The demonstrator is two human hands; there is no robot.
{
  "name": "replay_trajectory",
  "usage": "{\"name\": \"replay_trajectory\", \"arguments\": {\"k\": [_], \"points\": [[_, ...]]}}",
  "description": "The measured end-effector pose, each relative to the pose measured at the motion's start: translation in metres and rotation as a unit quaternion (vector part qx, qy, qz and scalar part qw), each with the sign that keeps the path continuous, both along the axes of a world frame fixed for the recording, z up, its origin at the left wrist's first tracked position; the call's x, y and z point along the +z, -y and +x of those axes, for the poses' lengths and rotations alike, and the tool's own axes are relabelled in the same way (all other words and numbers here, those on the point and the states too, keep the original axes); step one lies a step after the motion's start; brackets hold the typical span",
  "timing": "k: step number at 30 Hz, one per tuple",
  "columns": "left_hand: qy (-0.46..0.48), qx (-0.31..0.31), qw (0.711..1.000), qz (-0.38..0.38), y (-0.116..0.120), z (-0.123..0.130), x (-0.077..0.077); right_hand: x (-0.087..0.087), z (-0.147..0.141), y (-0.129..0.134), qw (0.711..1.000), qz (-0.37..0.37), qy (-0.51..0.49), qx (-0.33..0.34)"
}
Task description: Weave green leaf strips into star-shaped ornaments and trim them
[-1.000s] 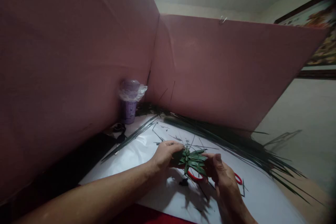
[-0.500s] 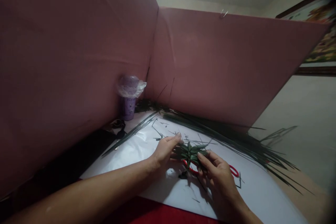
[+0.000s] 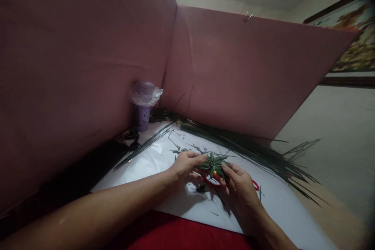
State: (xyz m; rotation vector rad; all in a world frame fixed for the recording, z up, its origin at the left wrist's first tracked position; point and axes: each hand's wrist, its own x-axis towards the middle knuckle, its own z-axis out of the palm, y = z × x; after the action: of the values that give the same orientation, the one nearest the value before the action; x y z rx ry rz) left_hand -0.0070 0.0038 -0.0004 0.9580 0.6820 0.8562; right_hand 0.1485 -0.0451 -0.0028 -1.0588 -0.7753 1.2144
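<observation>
A green star-shaped piece of folded leaf strips is held up between my two hands over a white sheet. My left hand pinches its left side with thumb and fingers. On the opposite side my right hand grips it, thumb on top. Under the hands lie red-handled scissors, partly hidden by my right hand and the leaf piece. Small leaf scraps are scattered on the sheet just beyond my hands, and a dark scrap lies below them.
Long green leaf strips lie along the back and right of the sheet, with more strips on the left. A purple cup with clear plastic around it stands in the corner. Pink panels rise behind and on the left.
Both hands keep hold of the leaf piece, which has turned slightly; my left thumb now lies flatter, pointing toward its middle. The whole view has shifted a little.
</observation>
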Motion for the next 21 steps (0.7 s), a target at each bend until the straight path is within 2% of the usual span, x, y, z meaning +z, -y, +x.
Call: {"name": "replay_trajectory", "arguments": {"k": [8,15,18,21], "points": [[0.000,-0.035,0.999,0.013,0.005,-0.001,-0.002,0.005,-0.009,0.007,0.999,-0.004,0.017,0.030],[-0.005,0.053,0.999,0.008,0.001,-0.003,0.002,-0.003,-0.007,0.008,0.991,0.001,0.131,0.001],[-0.007,0.053,0.998,0.020,0.000,-0.005,0.004,-0.006,-0.008,0.010,0.989,-0.008,0.150,0.015],[-0.020,0.058,0.998,0.007,0.000,-0.005,0.005,-0.007,-0.007,0.011,0.991,-0.010,0.128,0.033]]}}
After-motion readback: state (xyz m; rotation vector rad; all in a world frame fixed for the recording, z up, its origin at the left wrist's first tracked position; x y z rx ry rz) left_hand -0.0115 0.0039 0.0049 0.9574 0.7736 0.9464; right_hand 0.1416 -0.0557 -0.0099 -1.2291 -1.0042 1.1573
